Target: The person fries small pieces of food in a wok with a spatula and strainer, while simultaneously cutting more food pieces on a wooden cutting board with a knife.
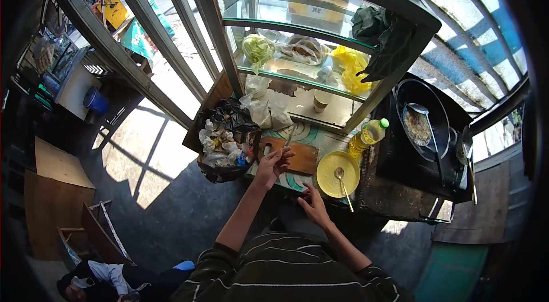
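My left hand is over the wooden cutting board, palm turned inward and fingers loosely bent and apart. Just beyond its fingertips is a narrow, pale knife-like blade, pointing away from me over the board's far edge. My right hand hovers at the front edge of the table, thumb and fingers apart with nothing between them. Close by it sits a yellow plate with a metal spoon resting in it. Behind the plate stands an oil bottle with a green cap.
A black rubbish bag full of wrappers is at the left. To the right, a wok holds a skimmer. The glass case ahead contains a cabbage and a yellow bag. A paper cup stands below. A person is at lower left.
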A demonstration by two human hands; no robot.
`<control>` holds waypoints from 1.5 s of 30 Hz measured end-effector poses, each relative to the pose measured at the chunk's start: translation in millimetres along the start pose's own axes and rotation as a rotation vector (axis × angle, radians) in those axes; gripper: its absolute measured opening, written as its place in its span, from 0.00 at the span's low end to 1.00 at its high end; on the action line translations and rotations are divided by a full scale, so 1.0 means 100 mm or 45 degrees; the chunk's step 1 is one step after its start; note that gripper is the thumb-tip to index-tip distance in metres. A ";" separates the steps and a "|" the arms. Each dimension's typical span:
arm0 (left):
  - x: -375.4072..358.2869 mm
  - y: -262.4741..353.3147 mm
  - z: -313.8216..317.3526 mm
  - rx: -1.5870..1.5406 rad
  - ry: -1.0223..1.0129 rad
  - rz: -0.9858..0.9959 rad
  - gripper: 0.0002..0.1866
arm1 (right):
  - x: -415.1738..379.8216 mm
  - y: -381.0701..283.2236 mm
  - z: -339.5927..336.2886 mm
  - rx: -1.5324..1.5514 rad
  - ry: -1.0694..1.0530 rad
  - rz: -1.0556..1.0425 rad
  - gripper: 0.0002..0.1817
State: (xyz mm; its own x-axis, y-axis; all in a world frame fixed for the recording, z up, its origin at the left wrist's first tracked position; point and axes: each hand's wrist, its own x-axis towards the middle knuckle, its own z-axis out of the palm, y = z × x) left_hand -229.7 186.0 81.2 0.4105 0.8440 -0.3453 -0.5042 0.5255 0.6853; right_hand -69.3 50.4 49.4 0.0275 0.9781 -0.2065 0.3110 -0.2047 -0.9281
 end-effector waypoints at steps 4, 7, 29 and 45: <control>0.43 0.20 -0.12 -0.181 -0.188 -0.218 0.23 | 0.47 -0.44 -0.06 -0.260 0.281 -0.271 0.30; 0.61 0.28 -0.08 -0.223 -0.163 -0.266 0.26 | 0.72 -0.67 -0.01 -0.418 0.378 -0.470 0.32; 2.65 1.39 0.85 2.344 0.490 1.287 0.11 | 1.62 0.12 -0.41 -0.280 0.326 -0.219 0.15; 3.28 1.64 0.60 2.717 0.727 1.198 0.25 | 1.60 0.15 -0.52 -0.335 0.145 -0.116 0.16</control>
State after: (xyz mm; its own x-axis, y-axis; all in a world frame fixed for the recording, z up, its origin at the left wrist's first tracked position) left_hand -132.0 542.5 119.2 0.2803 0.8201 0.4989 0.9435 -0.3311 0.0142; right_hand -10.5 205.4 18.7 0.0899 0.9931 -0.0759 0.5522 -0.1131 -0.8260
